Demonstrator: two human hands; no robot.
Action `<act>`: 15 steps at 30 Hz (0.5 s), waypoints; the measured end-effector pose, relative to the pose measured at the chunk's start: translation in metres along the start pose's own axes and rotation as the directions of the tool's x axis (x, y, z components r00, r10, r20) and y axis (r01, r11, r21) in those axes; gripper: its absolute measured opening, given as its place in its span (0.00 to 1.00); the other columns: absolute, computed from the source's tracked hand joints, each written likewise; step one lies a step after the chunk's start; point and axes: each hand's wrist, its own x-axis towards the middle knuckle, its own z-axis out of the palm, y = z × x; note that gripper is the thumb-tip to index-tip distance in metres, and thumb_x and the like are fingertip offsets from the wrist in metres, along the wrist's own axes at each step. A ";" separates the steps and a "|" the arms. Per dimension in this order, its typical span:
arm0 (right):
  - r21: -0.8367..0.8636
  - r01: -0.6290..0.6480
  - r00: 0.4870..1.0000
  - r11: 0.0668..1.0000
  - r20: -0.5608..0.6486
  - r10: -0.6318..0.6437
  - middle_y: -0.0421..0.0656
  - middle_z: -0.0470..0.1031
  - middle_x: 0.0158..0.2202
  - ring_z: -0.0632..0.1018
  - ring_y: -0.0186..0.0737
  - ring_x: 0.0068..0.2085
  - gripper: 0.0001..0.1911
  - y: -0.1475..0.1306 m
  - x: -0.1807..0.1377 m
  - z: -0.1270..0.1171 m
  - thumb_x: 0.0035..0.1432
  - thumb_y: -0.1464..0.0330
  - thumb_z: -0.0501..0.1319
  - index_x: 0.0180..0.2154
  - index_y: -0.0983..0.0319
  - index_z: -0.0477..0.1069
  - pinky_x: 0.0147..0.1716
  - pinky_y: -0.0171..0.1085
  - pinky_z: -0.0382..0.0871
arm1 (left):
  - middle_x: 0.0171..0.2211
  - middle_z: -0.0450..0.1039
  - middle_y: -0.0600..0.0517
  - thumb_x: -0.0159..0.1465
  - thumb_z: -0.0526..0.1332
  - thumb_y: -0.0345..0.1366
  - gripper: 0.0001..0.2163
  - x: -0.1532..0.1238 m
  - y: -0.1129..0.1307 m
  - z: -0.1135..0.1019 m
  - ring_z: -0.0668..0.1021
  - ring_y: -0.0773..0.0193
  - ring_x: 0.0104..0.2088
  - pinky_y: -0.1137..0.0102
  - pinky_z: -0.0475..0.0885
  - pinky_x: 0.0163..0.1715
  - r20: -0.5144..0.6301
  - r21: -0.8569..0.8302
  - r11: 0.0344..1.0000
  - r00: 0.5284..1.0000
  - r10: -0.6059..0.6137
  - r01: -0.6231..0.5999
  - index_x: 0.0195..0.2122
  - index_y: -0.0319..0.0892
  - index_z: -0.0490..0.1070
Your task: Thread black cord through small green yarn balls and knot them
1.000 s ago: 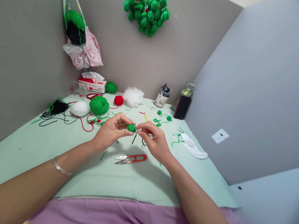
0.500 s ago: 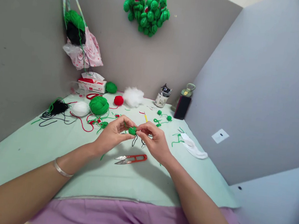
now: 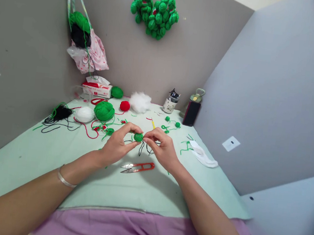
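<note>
My left hand (image 3: 117,143) pinches a small green crocheted ball (image 3: 138,137) between thumb and fingertips, above the table. Close against the ball's right side, my right hand (image 3: 161,146) has its thumb and fingers pressed together; whatever sits in that pinch is too small to make out. Black yarn (image 3: 141,148) hangs in loops below the ball and between the hands. Thread snips (image 3: 137,167) with a red handle lie just below, blades to the left. Behind the right hand, a yellow-handled crochet hook (image 3: 153,124) rests on the cloth.
Green yarn (image 3: 104,111), white yarn (image 3: 84,114), red yarn (image 3: 125,106) and black yarn (image 3: 62,113) lie left and behind. White stuffing (image 3: 140,102), a jar (image 3: 171,102) and a phone (image 3: 191,113) stand along the back. White fabric (image 3: 202,154) lies right.
The green ball has turned in my left fingers, showing more of its round side. A thin needle-like line seen across it earlier no longer shows. My right hand has barely moved.
</note>
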 end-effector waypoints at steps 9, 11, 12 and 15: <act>0.041 0.022 0.999 0.999 -0.029 -0.021 0.41 0.68 0.32 0.70 0.34 0.33 0.03 0.004 0.001 0.001 0.61 0.69 0.61 0.35 0.60 0.74 0.34 0.35 0.65 | 0.43 0.71 0.48 0.62 0.60 0.28 0.12 -0.001 -0.002 0.000 0.73 0.58 0.46 0.63 0.67 0.50 0.035 0.151 0.973 0.984 0.173 -0.177 0.46 0.44 0.66; 0.046 0.026 0.999 0.999 -0.039 -0.024 0.41 0.68 0.32 0.71 0.34 0.33 0.03 0.005 0.001 0.002 0.61 0.70 0.62 0.35 0.60 0.74 0.34 0.35 0.65 | 0.43 0.71 0.48 0.62 0.60 0.29 0.12 -0.002 -0.002 0.000 0.74 0.59 0.46 0.64 0.68 0.49 0.044 0.151 0.971 0.983 0.179 -0.183 0.47 0.44 0.66; 0.049 0.024 0.999 0.999 -0.043 -0.022 0.41 0.68 0.32 0.71 0.34 0.33 0.03 0.006 0.001 0.002 0.61 0.70 0.62 0.35 0.60 0.74 0.33 0.35 0.66 | 0.43 0.71 0.48 0.62 0.60 0.29 0.13 -0.002 -0.002 0.000 0.74 0.59 0.46 0.64 0.68 0.49 0.044 0.149 0.972 0.984 0.175 -0.180 0.48 0.44 0.66; 0.054 0.013 0.999 0.998 -0.040 -0.011 0.41 0.69 0.32 0.71 0.34 0.33 0.03 0.007 0.001 0.002 0.61 0.69 0.62 0.35 0.60 0.74 0.33 0.35 0.66 | 0.43 0.71 0.48 0.62 0.61 0.29 0.13 -0.002 -0.003 0.001 0.74 0.61 0.45 0.65 0.69 0.47 0.047 0.132 0.980 0.988 0.144 -0.149 0.48 0.44 0.66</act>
